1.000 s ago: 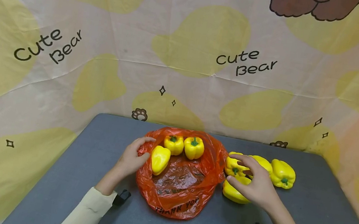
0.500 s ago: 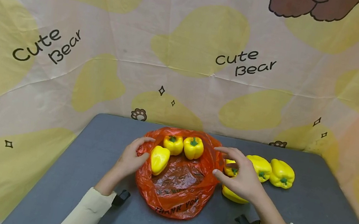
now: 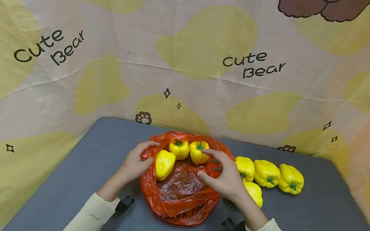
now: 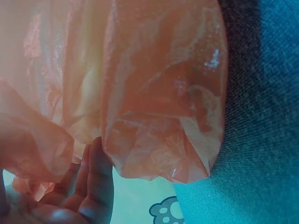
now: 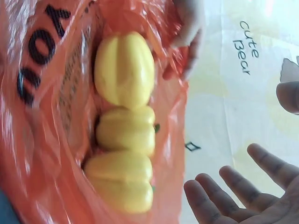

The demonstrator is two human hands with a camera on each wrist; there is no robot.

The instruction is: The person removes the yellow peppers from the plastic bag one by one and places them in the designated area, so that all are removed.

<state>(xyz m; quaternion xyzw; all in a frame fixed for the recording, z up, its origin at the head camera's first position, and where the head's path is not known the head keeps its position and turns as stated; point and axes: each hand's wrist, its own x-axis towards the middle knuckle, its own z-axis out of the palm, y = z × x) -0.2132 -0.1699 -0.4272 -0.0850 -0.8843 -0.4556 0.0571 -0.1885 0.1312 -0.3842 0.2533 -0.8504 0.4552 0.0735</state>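
Observation:
A red plastic bag (image 3: 180, 216) marked "THANK YOU" stands with its mouth spread. Inside are three yellow bell peppers: one at the left (image 3: 164, 165), one at the back (image 3: 179, 149) and another (image 3: 198, 153) beside it. My left hand (image 3: 136, 162) grips the bag's left rim, with red plastic between thumb and fingers. In the left wrist view, the fingers of that left hand (image 4: 88, 191) show behind the plastic. My right hand (image 3: 224, 177) hangs over the bag's right side, fingers spread, holding nothing. The right wrist view shows its spread fingers (image 5: 243, 189) beyond the peppers.
To the right of the bag, several more yellow bell peppers lie on the grey table (image 3: 314, 226): a row ending in the rightmost pepper (image 3: 291, 179), and a nearer pepper (image 3: 254, 193) partly behind my right forearm. A patterned cloth (image 3: 193, 54) hangs behind the table.
My right hand has moved left, from over the peppers on the table to over the bag's mouth. My left hand has stayed at the bag's rim. The peppers have not moved.

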